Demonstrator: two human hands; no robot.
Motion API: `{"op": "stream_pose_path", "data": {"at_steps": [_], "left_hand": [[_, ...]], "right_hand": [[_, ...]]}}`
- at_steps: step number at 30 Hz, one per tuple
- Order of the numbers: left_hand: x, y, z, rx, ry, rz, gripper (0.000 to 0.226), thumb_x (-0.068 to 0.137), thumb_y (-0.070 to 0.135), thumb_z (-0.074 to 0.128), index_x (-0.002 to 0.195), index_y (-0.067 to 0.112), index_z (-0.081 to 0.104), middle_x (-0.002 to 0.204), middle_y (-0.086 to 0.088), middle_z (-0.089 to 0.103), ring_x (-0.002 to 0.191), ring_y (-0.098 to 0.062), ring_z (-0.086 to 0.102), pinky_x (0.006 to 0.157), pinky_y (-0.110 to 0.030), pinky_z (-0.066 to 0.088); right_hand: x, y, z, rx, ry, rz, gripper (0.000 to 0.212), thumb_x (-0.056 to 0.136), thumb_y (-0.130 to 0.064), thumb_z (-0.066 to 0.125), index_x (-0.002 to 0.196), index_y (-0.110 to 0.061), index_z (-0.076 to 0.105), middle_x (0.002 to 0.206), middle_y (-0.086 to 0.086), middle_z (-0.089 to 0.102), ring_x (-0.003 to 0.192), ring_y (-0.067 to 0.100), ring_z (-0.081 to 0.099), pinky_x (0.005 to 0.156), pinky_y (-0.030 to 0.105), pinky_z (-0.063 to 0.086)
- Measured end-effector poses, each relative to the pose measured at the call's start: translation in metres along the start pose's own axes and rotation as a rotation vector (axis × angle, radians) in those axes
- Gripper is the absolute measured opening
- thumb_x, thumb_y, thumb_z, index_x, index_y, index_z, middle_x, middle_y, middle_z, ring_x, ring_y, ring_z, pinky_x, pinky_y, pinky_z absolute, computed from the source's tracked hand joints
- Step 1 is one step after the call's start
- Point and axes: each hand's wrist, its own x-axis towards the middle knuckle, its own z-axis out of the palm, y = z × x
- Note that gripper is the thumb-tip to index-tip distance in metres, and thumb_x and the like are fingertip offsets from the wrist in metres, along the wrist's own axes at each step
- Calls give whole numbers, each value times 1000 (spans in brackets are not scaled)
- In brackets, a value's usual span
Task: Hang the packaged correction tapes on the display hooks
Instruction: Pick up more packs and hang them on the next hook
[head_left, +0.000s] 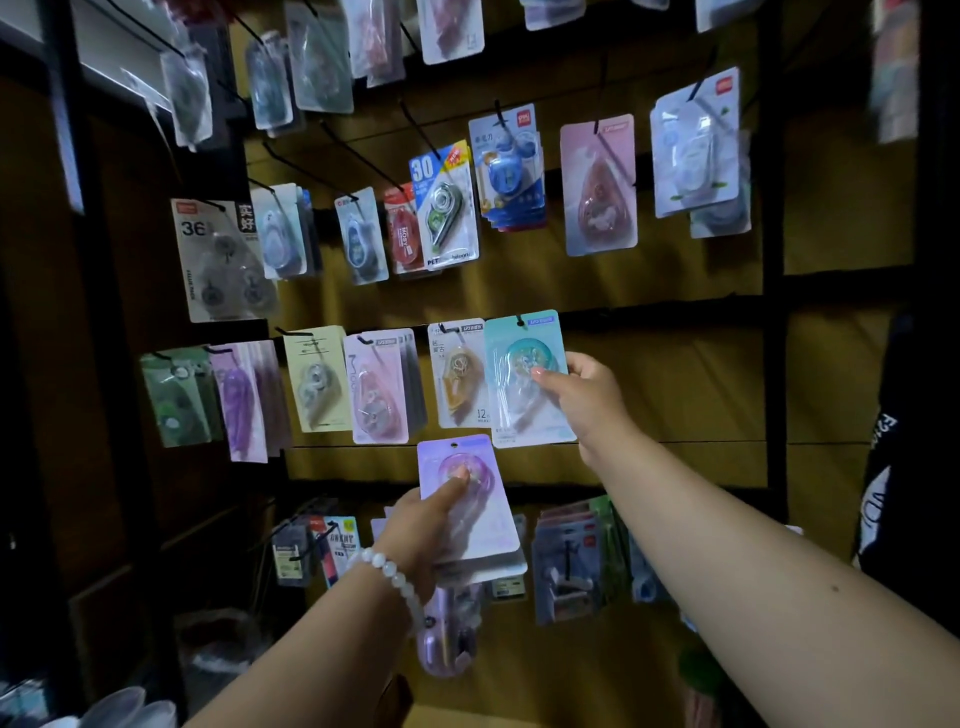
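Right hand: the right hand (582, 392) pinches the teal correction tape pack (527, 376) at its right edge, thumb on the clear blister, fingers curled behind the card.
Teal pack: upright against the display, its punched hole at the tip of a black display hook (519, 321) — whether it is fully threaded on cannot be told.
Left hand: the left hand (423, 530) grips a small stack of packs, thumb pressed on the front of the top one, the purple correction tape pack (465, 499); a white bead bracelet (395, 577) sits on that wrist.
Purple pack: held off the hooks, below the teal pack and just left of it, tilted slightly.
Neighbours: an orange tape pack (457, 374) hangs touching the teal pack's left edge; a pink pack (376, 387) hangs further left.
Backing: brown panel (675, 374) — black rails cross it.
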Motion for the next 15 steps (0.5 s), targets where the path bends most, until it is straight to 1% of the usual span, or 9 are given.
{"op": "stream_pose_path", "data": {"at_steps": [2,4,6,8,11,12,13,14,15], "left_hand": [[-2,1,1,0,-4,-8,37,89,28,68,114,1,63,103,-14,72,76,-21,69,40,-18,46],[0,1,1,9,-17,0,37,88,30,69,112,3,64,101,-13,74,80,-22,71,48,-22,48],[0,-1,1,43,-18,17,34,88,30,69,109,4,67,94,-12,75,77,-23,71,57,-26,53],[1,-2,0,47,-28,23,34,88,28,69,110,2,67,94,-14,74,79,-26,71,69,-31,57],[-5,-7,-2,102,-31,25,34,87,29,70,108,2,67,99,-16,74,81,-30,71,72,-35,58],[-6,-10,-4,110,-32,30,38,86,30,72,109,1,67,101,-17,75,85,-33,71,79,-40,58],[-8,-13,-5,118,-39,32,41,84,31,73,109,0,68,100,-18,75,88,-35,72,84,-44,57],[-9,-17,-6,131,-43,25,40,84,31,73,107,0,68,96,-17,76,84,-34,72,82,-45,57],[-12,-21,-7,145,-47,15,35,85,30,73,104,1,68,89,-15,76,76,-31,73,76,-43,59]], "right_hand": [[10,3,0,-48,36,-3,22,88,-16,67,109,-10,62,101,6,71,84,18,69,71,31,56],[21,6,1,-127,67,17,25,89,-20,67,110,-9,62,104,7,71,84,19,68,69,30,55],[30,10,1,-218,85,48,25,88,-26,67,107,-11,61,106,8,70,89,23,67,73,34,54],[29,15,0,-343,112,54,32,86,-34,69,107,-13,58,109,4,68,91,22,65,75,36,54],[2,28,-4,-593,257,-50,44,83,-43,69,115,-21,51,113,0,59,101,21,59,82,38,54],[-10,33,-4,-593,260,-80,40,81,-44,69,110,-23,51,110,1,59,100,22,58,84,39,53],[-23,39,-4,-551,210,-66,34,81,-44,69,101,-22,53,102,1,61,95,22,59,82,38,52],[-36,45,-3,-483,128,-11,29,82,-44,69,91,-21,54,91,-1,61,88,22,59,78,35,49],[-49,52,-2,-420,35,69,29,84,-44,68,82,-18,53,80,-2,58,80,20,56,73,33,44]]}}
